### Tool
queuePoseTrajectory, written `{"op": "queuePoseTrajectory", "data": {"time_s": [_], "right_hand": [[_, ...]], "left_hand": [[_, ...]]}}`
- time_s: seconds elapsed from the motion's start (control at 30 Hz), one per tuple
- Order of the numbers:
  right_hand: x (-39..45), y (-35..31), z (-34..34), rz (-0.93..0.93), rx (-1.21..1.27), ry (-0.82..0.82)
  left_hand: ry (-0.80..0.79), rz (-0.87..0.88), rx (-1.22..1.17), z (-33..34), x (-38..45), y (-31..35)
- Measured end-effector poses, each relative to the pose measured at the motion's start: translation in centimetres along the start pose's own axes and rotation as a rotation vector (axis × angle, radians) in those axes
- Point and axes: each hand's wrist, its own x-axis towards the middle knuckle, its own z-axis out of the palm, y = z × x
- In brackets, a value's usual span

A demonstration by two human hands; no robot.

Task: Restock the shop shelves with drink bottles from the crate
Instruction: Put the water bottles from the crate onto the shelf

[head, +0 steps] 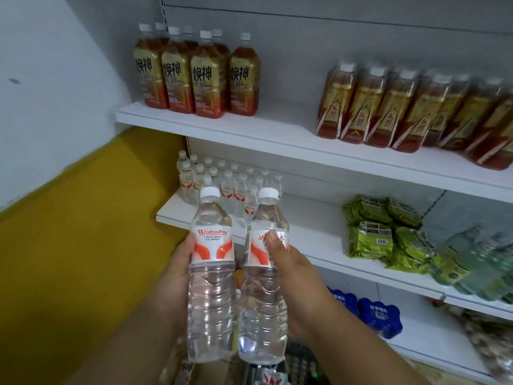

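My left hand (173, 276) grips a clear water bottle (211, 295) with a white cap and a red-and-white label, held upright. Close beside it, my right hand (294, 284) grips a second water bottle (263, 301) of the same kind, thumb pressed on its label. Both bottles hang in front of the middle shelf (313, 240), where several matching water bottles (230, 184) stand in rows at its left end. The crate (299, 365) shows only as a dark grid at the bottom edge, mostly hidden by the bottles and my arms.
The top shelf (277, 134) carries brown tea bottles (194, 76) at left and red-gold drink bottles (388, 112) at right. Green packets (383, 232) and greenish bottles (472, 262) sit on the middle shelf's right. Blue packs (377, 315) lie on the lower shelf. A yellow-and-white wall (69, 218) closes the left side.
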Motion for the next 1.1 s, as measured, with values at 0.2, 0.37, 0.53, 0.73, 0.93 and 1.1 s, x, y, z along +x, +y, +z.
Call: {"op": "queuePoseTrajectory", "data": {"time_s": [0.2, 0.37, 0.53, 0.73, 0.93, 1.1], "right_hand": [[1.9, 0.6, -2.5, -0.021, -0.068, -0.021], [4.4, 0.8, -2.4, -0.026, -0.112, 0.031], [8.0, 0.5, 0.2, 0.015, -0.133, 0.029], [15.7, -1.6, 5.6, -0.008, -0.170, -0.021], [25.9, -2.5, 13.0, -0.035, -0.357, -0.060], [34.5, -0.3, 16.4, -0.115, -0.663, -0.026]], "left_hand": [[0.235, 0.054, 0.203, 0.7, 2.8, -0.7], [0.213, -0.058, 0.341, 0.0, 3.5, -0.2], [0.313, 0.067, 0.577, -1.7, 6.2, 2.4], [0.340, 0.211, 0.500, -5.5, 9.6, 9.0], [0.436, 0.189, 0.464, -12.6, 13.5, 17.7], [0.610, 0.217, 0.426, -18.7, 16.3, 22.0]]}}
